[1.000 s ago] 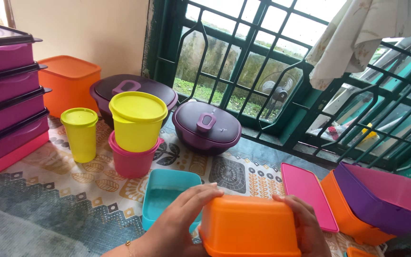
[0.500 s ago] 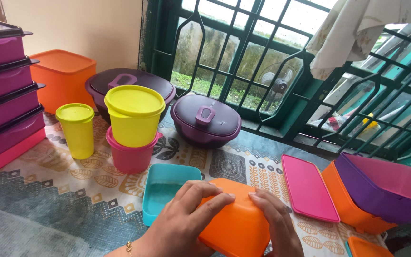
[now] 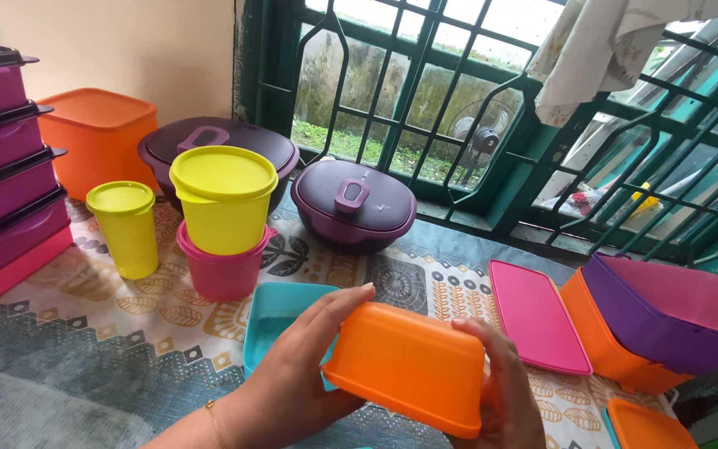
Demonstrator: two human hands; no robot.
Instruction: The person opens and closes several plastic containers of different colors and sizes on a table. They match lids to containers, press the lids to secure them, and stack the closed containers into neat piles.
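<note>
Since the earlier frame, orange box point(image 3: 409, 366) is tilted and raised, held bottom-up above the mat point(image 3: 85, 333), overlapping the teal box point(image 3: 280, 320). Pink lid point(image 3: 538, 328) lies just right; bare mat left. Left hand point(image 3: 305, 366) and right hand point(image 3: 504, 391) grip its ends. Smooth, opaque plastic.

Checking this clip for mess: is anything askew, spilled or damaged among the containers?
Nothing is spilled or visibly damaged. The one oddity: at right, a purple container sits tilted in an orange container, not seated level. Both hands, left hand and right hand, hold an orange box upside down.
</note>
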